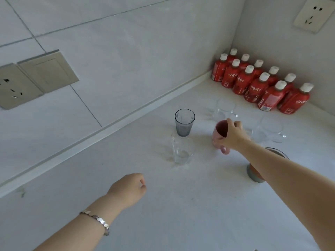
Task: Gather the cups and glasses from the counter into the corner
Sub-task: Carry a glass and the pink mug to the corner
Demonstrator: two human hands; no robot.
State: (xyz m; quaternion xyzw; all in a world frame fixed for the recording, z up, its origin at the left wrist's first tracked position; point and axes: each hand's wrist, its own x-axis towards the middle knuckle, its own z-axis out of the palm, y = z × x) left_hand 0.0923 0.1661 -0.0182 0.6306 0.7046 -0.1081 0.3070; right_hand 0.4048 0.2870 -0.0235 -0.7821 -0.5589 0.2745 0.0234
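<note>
My right hand (233, 134) grips a pink cup (220, 131) by its rim, at the middle of the white counter (181, 205). A smoky grey glass (184, 122) stands to its left, and a clear glass (182, 151) stands just in front of that one. Two clear glass mugs (224, 109) (268, 129) stand behind the pink cup, toward the corner. A grey-rimmed glass (255, 173) is partly hidden under my right forearm. My left hand (129, 189) hovers low over the counter with its fingers curled and nothing in it.
Several red bottles with white caps (259, 82) fill the corner at the back right. Wall sockets (16, 86) and a switch plate sit on the left wall; another socket (311, 15) is on the right wall.
</note>
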